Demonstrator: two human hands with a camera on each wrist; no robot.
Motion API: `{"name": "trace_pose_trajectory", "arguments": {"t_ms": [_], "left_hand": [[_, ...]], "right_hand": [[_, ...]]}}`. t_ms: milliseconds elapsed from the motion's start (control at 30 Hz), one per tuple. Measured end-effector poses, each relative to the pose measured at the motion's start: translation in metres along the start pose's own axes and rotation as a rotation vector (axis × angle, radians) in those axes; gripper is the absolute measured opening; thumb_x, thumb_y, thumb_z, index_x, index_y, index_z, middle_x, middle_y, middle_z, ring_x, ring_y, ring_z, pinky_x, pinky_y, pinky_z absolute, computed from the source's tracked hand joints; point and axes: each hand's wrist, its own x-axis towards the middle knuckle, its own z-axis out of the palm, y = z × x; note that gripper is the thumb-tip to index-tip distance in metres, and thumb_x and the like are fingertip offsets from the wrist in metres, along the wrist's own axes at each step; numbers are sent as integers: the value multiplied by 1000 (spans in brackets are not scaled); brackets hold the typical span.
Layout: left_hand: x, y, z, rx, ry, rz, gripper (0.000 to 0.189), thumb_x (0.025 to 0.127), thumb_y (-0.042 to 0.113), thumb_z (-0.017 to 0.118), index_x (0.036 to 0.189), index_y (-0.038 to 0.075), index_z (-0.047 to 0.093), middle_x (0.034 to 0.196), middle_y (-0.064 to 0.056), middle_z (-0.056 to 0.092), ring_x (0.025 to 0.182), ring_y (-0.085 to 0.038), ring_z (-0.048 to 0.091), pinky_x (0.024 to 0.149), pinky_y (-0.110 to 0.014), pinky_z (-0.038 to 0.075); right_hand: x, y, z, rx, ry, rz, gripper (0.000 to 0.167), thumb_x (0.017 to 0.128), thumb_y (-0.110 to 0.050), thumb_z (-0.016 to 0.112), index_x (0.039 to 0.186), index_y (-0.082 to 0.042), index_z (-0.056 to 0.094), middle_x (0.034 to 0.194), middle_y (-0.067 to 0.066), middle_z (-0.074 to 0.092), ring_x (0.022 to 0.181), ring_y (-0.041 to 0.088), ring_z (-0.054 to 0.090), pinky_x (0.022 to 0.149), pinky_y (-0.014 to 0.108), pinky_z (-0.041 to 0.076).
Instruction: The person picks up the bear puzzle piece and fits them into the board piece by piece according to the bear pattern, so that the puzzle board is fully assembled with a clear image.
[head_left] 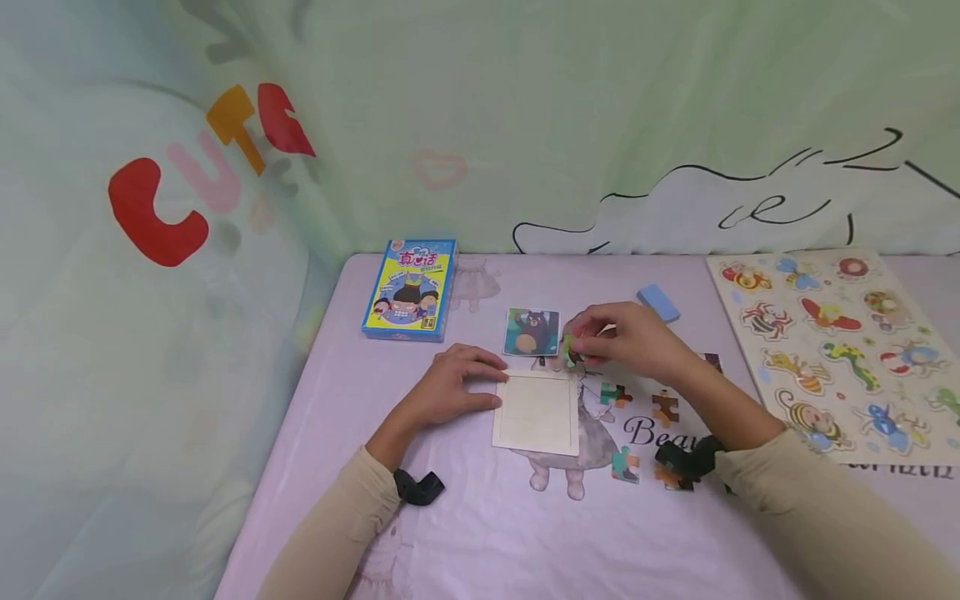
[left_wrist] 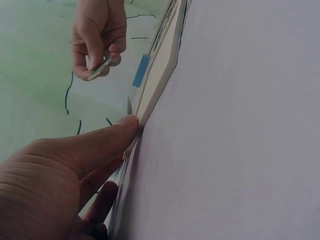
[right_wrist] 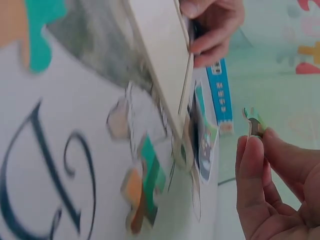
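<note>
A square puzzle frame with a plain inner area lies on the cloth. My left hand holds it at the upper left corner, thumb on the left edge and forefinger at the top. My right hand pinches a green and dark puzzle piece between thumb and fingertips, raised beyond the frame's upper right corner. Behind the frame lies a small picture card of a bear. Loose puzzle pieces lie to the right, among them a green-orange one, a brown one and a teal one.
A blue and yellow card box stands at the back left. A blue block sits behind my right hand. On the right lies a large insect puzzle board. Printed curtains hang behind the table. My right forearm partly covers several pieces.
</note>
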Motion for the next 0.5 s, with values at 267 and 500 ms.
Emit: {"name": "trace_pose_trajectory", "arguments": {"t_ms": [267, 500], "left_hand": [[1, 1, -1, -12, -1, -2, 34, 85, 26, 84, 117, 18, 77, 131, 4, 67, 132, -18, 49, 115, -52, 29], [1, 1, -1, -6, -4, -12, 34, 85, 27, 84, 117, 18, 77, 131, 5, 67, 132, -17, 49, 115, -51, 30]], "right_hand": [[4, -12, 15, 41, -45, -21, 17, 96, -10, 70, 113, -8, 73, 99, 10, 66, 91, 20, 70, 79, 34, 59], [10, -17, 31, 75, -69, 4, 17, 95, -6, 70, 112, -5, 73, 102, 12, 65, 83, 15, 71, 76, 31, 58]]}}
